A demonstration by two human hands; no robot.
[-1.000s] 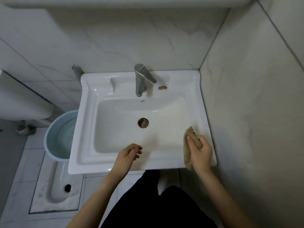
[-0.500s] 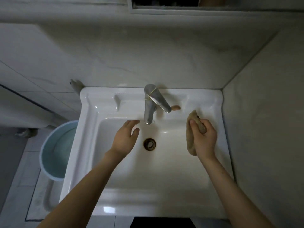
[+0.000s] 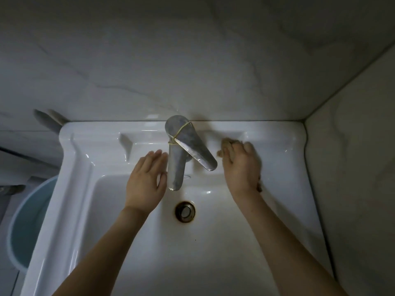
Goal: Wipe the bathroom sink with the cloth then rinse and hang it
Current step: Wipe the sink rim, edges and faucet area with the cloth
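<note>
A white ceramic sink (image 3: 284, 210) fills the view, with a brass-ringed drain (image 3: 185, 211) in its basin. A metal faucet (image 3: 183, 146) with a rubber band round it stands at the back ledge. My right hand (image 3: 241, 165) holds a brown cloth (image 3: 225, 145) bunched under its fingers and presses it on the back ledge just right of the faucet handle. Most of the cloth is hidden beneath the hand. My left hand (image 3: 147, 180) is flat with straight fingers, right beside the faucet spout on its left, holding nothing.
Marble-look tiled walls close in behind the sink and on the right (image 3: 352, 189). A light blue bucket (image 3: 27, 227) stands on the floor to the left of the sink. A grey object (image 3: 49, 120) sticks out at the sink's back left corner.
The view has closed in on the sink. My right hand carried the cloth from the basin's right side up onto the back ledge. My left hand moved forward to the faucet.
</note>
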